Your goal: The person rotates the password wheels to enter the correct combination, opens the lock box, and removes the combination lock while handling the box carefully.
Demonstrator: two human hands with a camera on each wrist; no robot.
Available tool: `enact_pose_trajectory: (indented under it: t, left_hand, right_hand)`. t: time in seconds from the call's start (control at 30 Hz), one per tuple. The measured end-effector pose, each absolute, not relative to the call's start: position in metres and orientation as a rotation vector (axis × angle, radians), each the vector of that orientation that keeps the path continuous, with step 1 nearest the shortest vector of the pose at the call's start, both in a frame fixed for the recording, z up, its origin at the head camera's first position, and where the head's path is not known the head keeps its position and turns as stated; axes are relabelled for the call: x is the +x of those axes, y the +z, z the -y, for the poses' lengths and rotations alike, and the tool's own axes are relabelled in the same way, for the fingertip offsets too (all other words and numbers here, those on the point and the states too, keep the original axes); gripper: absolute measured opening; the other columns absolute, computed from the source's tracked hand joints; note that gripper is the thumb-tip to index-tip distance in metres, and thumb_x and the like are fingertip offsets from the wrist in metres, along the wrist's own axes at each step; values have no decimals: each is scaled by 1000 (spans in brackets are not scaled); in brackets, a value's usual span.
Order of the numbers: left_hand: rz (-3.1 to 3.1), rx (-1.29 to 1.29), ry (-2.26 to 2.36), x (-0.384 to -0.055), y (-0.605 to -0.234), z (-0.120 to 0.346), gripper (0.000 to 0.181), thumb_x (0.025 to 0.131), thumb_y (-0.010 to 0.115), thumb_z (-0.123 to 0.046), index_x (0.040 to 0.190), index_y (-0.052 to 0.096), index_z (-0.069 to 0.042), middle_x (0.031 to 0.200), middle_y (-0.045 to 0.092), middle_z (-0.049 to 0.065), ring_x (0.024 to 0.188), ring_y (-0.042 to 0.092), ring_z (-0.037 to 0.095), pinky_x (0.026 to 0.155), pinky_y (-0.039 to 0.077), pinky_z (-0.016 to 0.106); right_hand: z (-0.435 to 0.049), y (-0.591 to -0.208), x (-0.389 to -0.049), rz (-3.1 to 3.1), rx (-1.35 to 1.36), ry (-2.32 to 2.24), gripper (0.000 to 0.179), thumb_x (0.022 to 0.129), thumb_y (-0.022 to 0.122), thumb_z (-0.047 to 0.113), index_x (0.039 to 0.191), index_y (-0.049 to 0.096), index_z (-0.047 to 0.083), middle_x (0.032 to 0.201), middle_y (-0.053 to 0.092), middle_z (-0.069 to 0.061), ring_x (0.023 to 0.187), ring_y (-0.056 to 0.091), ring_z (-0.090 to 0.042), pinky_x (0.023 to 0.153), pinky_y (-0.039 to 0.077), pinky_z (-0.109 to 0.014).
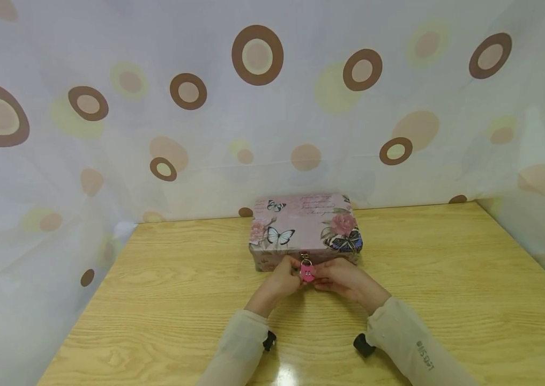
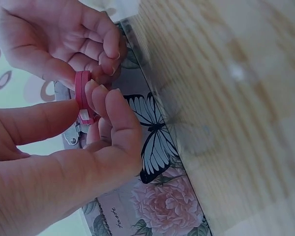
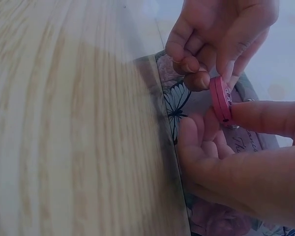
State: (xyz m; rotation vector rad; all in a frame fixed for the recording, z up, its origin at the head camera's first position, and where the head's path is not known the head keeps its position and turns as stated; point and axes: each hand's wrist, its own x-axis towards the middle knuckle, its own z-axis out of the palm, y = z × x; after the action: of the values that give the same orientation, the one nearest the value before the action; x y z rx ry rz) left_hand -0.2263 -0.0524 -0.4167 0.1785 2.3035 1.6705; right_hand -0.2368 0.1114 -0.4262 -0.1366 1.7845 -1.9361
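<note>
Both hands on the pink combination padlock (image 1: 307, 273)!

Here we are at the near side of the floral butterfly box (image 1: 301, 222), and the left hand (image 1: 278, 280) pinches the padlock from the left, thumb on one face, fingers curled behind. In from the right comes the right hand (image 1: 346, 280), thumb and fingers pinching too, so the two meet around that little lock! Its shackle is up at the metal clasp (image 1: 304, 256); whether it is locked, I cannot tell. The box sits lid down towards the far edge of the wooden table (image 1: 171, 300), just before the circle-patterned cloth (image 1: 214, 182).
</note>
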Motion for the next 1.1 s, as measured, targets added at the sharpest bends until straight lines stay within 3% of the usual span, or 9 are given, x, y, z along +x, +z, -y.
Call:
enact_pose_trajectory:
  t: [0.4,0.7,1.1]
  left_hand:
    - [-2283,166,1700,-225,-417,52,21,86,46,16,104,44,5,74,47,8,70,52,19,62,41,23]
    - [-2303,210,1696,-229,-421,54,21,86,46,14,105,43,6,76,53,11,72,55,20,62,40,22]
    - [-2304,195,1680,-227,-418,53,22,87,46,14,106,43,6,76,52,11,74,55,22,62,41,23]
  right_hand:
    - [-110,-426,-235,-1819,-146,-1945,38,92,49,-5,121,42,-28,92,64,-6,84,61,-11,82,51,-30]
    - [-109,-427,-240,-1789,-8,-1979,38,94,50,4,120,47,-23,85,61,-6,78,59,-16,76,52,-28]
    - [-110,-427,-237,-1824,-131,-1938,37,94,48,-1,120,44,-28,87,64,-6,81,59,-14,79,52,-29]
